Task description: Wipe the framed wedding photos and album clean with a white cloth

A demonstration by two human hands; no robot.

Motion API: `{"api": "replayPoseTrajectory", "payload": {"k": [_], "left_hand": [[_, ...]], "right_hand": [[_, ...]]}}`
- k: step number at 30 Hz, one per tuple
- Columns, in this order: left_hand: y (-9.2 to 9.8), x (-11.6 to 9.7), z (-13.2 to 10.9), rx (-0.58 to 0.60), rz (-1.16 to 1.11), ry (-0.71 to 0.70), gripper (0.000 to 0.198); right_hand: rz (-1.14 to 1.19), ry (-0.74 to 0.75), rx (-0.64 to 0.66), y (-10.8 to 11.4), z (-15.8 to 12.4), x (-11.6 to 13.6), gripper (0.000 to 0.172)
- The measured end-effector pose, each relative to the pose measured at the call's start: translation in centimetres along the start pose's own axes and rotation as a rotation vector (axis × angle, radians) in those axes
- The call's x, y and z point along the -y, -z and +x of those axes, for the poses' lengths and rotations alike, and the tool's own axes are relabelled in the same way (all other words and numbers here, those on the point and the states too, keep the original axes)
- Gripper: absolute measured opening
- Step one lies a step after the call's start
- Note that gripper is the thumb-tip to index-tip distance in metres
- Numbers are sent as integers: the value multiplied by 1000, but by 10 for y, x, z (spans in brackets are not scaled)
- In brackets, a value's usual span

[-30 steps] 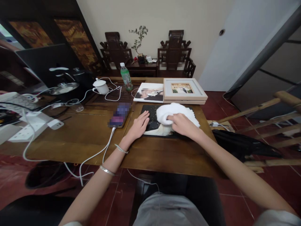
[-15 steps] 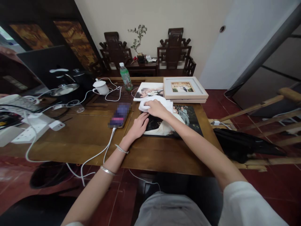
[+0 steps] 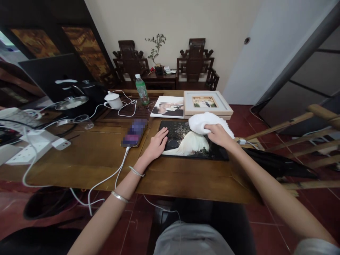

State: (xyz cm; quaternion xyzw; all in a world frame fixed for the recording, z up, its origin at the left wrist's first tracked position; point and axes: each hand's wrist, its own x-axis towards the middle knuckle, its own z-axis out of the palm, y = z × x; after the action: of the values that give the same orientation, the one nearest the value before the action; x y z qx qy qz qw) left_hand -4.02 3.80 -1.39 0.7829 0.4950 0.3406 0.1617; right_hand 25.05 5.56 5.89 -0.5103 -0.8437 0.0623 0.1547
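A dark photo panel (image 3: 175, 136) showing a long white dress lies flat on the wooden table. My right hand (image 3: 218, 135) is closed on a bunched white cloth (image 3: 203, 122), which covers the panel's upper right part. Flat at the panel's left edge rests my left hand (image 3: 157, 142), fingers stretched out and holding nothing. Just behind the panel are a white-edged photo print (image 3: 170, 107) and a light wooden picture frame (image 3: 204, 102), the frame stacked on another one. To the left of my left hand lies a phone (image 3: 135, 131) with a cable plugged in.
On the wooden table (image 3: 106, 166) stand a green-labelled bottle (image 3: 142, 89), a lidded white cup (image 3: 113, 100), a pot (image 3: 73, 104) and a power strip (image 3: 32, 148). Loose cables trail over the front edge. Bamboo poles (image 3: 281, 125) and a black bag (image 3: 278, 163) are at the right.
My right hand has moved the white cloth rightward across the photo panel, from its upper left to its upper right. My left hand has stayed at the panel's left edge.
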Motion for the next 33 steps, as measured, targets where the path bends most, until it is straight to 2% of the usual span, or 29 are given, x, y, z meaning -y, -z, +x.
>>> {"api": "replayPoseTrajectory", "payload": {"k": [3, 8, 12, 15, 19, 26, 30, 33], "left_hand": [[-1, 0, 0, -4, 0, 19, 43], [0, -3, -1, 5, 3, 38, 44], [2, -4, -1, 5, 13, 27, 45], [4, -6, 0, 4, 17, 5, 44], [5, -6, 0, -2, 21, -14, 44], [4, -2, 0, -13, 18, -28, 43], [4, -2, 0, -14, 21, -28, 44], [5, -3, 0, -16, 19, -28, 44]], "right_hand": [[-40, 10, -7, -3, -38, 4, 42], [-61, 71, 64, -2, -102, 38, 43], [-12, 99, 124, 6, -121, 53, 46], [8, 72, 107, 10, -106, 48, 43], [-39, 16, 73, 11, -66, 30, 34], [-13, 7, 43, 17, -4, 1, 40], [-8, -34, 16, 16, 13, -10, 45], [-18, -67, 1, 11, 14, -10, 46]]}}
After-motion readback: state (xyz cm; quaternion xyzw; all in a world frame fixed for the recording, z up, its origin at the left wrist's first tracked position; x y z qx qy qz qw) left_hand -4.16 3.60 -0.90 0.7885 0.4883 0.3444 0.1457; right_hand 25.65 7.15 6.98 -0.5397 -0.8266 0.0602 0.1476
